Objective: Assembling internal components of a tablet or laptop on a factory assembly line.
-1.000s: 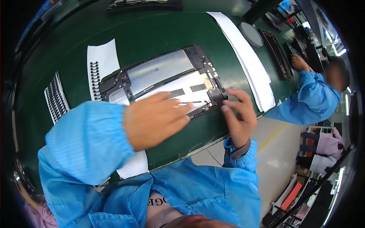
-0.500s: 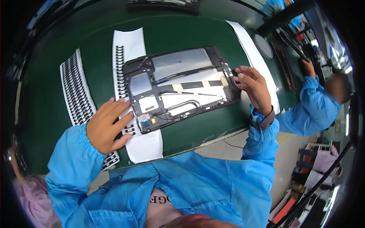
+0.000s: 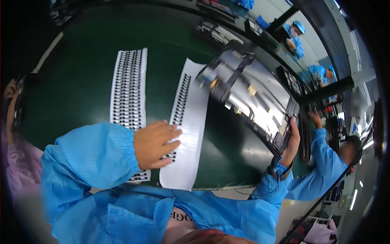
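Note:
My right hand (image 3: 291,140) grips the near right end of an opened tablet (image 3: 260,91), its battery and inner parts showing. The tablet is lifted and tilted over the right of the table, its far left end smeared by motion. My left hand (image 3: 157,144) is open, fingers stretched to the right, palm down. Its fingertips lie at the left edge of a white backing sheet (image 3: 187,150), which carries one row of small black stickers. Left of that hand lies another white sheet (image 3: 128,87) filled with several rows of black stickers, its lower part hidden by my sleeve.
The green table (image 3: 85,81) has its near edge in front of me. Dark trays (image 3: 219,32) of parts stand at the far side. At the right, a co-worker's blue sleeve (image 3: 325,148) reaches in close by. A person in pink sits at the left.
My right hand has taken hold of the tablet and raised it off the sheet, up and to the right. My left hand no longer touches the tablet. The view has turned.

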`<action>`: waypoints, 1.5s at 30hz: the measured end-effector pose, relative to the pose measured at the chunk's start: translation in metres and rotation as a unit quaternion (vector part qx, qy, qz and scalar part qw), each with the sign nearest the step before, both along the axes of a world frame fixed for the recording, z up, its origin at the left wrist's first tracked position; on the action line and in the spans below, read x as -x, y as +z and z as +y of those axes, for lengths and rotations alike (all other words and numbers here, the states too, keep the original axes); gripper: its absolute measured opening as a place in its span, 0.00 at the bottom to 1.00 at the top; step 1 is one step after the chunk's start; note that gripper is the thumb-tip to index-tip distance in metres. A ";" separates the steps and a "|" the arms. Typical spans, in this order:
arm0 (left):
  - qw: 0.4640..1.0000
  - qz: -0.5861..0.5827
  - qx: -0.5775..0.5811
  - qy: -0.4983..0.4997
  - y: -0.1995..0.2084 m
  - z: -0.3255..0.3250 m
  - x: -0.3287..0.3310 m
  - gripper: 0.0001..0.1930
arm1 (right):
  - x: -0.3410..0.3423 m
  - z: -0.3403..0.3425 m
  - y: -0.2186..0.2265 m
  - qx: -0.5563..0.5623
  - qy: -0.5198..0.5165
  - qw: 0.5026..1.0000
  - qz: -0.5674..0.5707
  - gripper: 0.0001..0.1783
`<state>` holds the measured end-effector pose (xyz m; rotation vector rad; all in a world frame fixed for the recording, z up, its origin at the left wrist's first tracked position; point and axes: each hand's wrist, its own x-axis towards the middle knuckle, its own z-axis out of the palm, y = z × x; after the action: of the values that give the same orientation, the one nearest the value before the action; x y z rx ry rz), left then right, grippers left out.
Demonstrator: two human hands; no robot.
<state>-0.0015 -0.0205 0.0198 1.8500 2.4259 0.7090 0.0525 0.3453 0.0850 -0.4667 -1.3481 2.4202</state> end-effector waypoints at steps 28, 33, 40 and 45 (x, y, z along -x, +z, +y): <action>0.998 -0.042 -0.026 -0.041 -0.015 -0.006 0.006 0.24 | 0.314 -0.259 -0.033 -0.109 0.465 0.878 -0.026 0.17; 0.998 0.005 -0.060 0.031 0.016 -0.015 0.020 0.25 | 0.264 -0.158 -0.013 -0.314 0.352 0.881 0.035 0.11; 0.974 -0.013 0.112 0.195 0.039 -0.077 0.069 0.29 | 0.234 0.007 -0.036 -0.329 0.123 0.933 -0.082 0.08; 0.956 0.005 0.167 0.240 0.068 -0.008 0.192 0.27 | 0.270 0.043 -0.091 -0.440 0.007 0.885 -0.153 0.23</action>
<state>-0.1940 -0.0283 0.0878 1.1595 2.8103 0.2599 -0.2180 0.3883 -0.0064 -0.5742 -2.3644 1.5020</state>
